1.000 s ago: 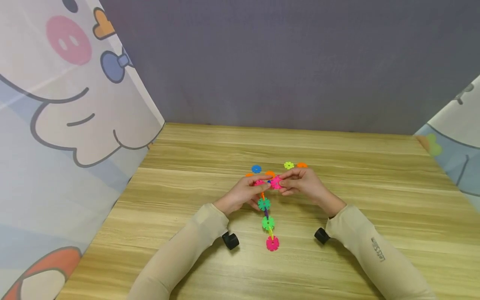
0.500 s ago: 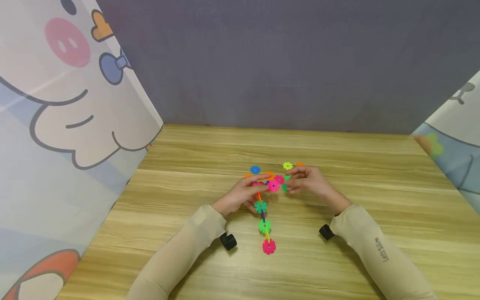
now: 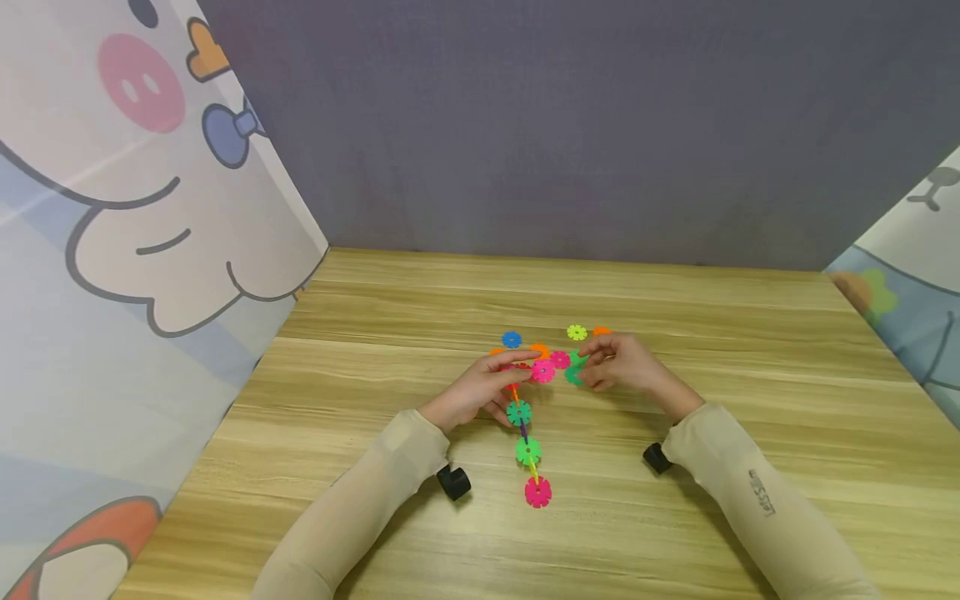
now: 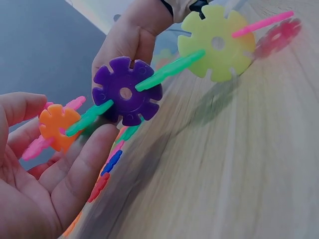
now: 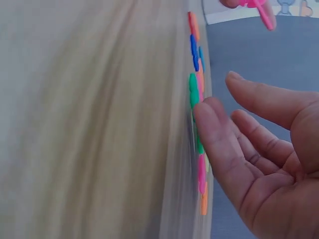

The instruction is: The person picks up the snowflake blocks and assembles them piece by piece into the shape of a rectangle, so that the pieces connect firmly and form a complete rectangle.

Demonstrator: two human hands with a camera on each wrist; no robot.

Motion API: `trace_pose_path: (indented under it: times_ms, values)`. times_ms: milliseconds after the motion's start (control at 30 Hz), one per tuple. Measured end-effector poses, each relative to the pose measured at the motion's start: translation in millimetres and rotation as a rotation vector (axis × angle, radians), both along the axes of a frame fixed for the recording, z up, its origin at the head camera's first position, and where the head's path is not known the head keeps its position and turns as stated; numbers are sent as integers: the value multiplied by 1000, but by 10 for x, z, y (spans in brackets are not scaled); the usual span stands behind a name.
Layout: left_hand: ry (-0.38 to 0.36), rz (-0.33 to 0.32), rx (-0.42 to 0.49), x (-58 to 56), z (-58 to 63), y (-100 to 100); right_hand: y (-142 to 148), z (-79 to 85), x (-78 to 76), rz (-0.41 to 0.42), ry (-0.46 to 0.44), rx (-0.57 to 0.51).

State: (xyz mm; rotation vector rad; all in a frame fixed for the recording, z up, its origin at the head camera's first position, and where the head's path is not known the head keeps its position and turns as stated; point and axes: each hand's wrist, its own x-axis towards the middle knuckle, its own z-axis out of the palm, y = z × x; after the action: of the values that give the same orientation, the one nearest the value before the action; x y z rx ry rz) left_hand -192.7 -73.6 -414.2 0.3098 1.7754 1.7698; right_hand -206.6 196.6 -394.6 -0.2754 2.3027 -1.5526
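My left hand [image 3: 483,383] holds the top of a chain of notched plastic discs, its thumb and fingers round the upper pieces. A pink disc [image 3: 543,371] sticks out to the right at its fingertips. Below the hand, a teal disc [image 3: 518,412], a green disc [image 3: 528,451] and a pink-red end disc [image 3: 537,492] slope towards me. The left wrist view shows a purple disc [image 4: 127,92] and a yellow disc [image 4: 217,44] joined by a green one edge-on. My right hand [image 3: 618,365] holds nothing, fingers loosely bent and thumb apart, close by loose green discs [image 3: 576,375].
Loose discs lie on the wooden table [image 3: 420,300] beyond the hands: a blue disc [image 3: 512,339], an orange disc [image 3: 538,351], a yellow-green disc [image 3: 577,332] and a pink disc [image 3: 560,359]. A grey panel [image 3: 570,133] stands along the table's far edge.
The right hand has let go of the pink disc on the chain and shifted right to the loose green discs. The left hand has kept its hold, with the chain's lower end slightly nearer me.
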Motion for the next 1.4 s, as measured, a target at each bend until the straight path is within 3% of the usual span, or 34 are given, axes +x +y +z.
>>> trace_pose_path:
  times_ms: [533, 733, 967, 1133, 1400]
  values:
    - [-1, 5, 1, 9, -12, -3, -124, 11, -104, 73, 129, 340]
    - [0, 12, -14, 3, -24, -10, -158, 32, -126, 92, 114, 353]
    - [0, 24, -18, 3, -32, -12, -151, 33, -129, 201, 57, 340]
    - [-3, 34, -13, 2, -34, -11, -149, 24, -112, 266, 110, 364]
    - [1, 20, -5, 3, -29, -8, -136, 24, -87, 251, 72, 335]
